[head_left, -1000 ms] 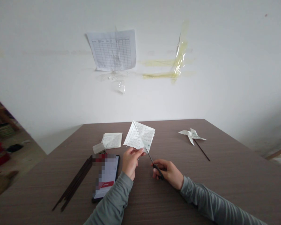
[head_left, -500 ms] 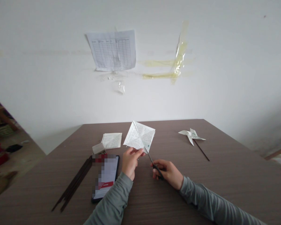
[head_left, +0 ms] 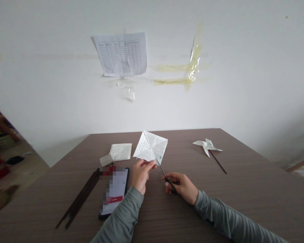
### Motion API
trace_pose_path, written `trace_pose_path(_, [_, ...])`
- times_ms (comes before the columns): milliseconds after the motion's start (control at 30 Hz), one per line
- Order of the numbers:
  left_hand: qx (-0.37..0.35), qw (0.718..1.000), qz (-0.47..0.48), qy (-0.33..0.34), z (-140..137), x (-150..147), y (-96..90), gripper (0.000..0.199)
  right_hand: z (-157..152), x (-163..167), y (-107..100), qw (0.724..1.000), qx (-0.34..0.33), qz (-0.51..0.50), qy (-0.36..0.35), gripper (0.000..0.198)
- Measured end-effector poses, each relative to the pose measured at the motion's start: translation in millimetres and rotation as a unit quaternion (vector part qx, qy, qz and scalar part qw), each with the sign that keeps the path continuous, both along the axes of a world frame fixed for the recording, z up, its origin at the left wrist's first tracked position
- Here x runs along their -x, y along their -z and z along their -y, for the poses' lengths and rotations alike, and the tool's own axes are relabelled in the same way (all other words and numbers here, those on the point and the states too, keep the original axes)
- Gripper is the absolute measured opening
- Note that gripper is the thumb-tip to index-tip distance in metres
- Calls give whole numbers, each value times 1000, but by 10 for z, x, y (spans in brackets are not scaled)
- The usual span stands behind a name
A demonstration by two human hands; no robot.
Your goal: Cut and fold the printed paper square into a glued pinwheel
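Observation:
My left hand pinches the lower corner of a square of printed paper between thumb and fingers, holding it up above the table. Diagonal creases cross the square. Black-handled scissors are gripped in my right hand, their blades pointing up and left. The blade tips meet the paper's lower corner, close to my left thumb. At the right lies a paper pinwheel on a thin dark stick.
A phone lies left of my left forearm. Beside it are several dark sticks, a small clear box and a stack of paper squares. Behind the table rises a white wall with a taped printed sheet.

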State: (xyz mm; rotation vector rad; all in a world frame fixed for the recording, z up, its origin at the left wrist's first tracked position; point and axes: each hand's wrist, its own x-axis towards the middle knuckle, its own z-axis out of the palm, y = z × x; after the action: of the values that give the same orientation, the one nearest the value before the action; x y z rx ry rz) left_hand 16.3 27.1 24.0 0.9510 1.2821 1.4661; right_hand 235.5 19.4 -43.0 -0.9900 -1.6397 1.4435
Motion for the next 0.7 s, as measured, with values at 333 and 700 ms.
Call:
trace_pose_path(333, [-5, 1000, 21, 1, -6, 3, 5, 33, 43, 42, -114, 1000, -3, 7, 11, 83])
trace_pose_path(700, [13, 1000, 0, 12, 15, -20, 4, 27, 104, 60, -241, 999, -7, -4, 42, 77])
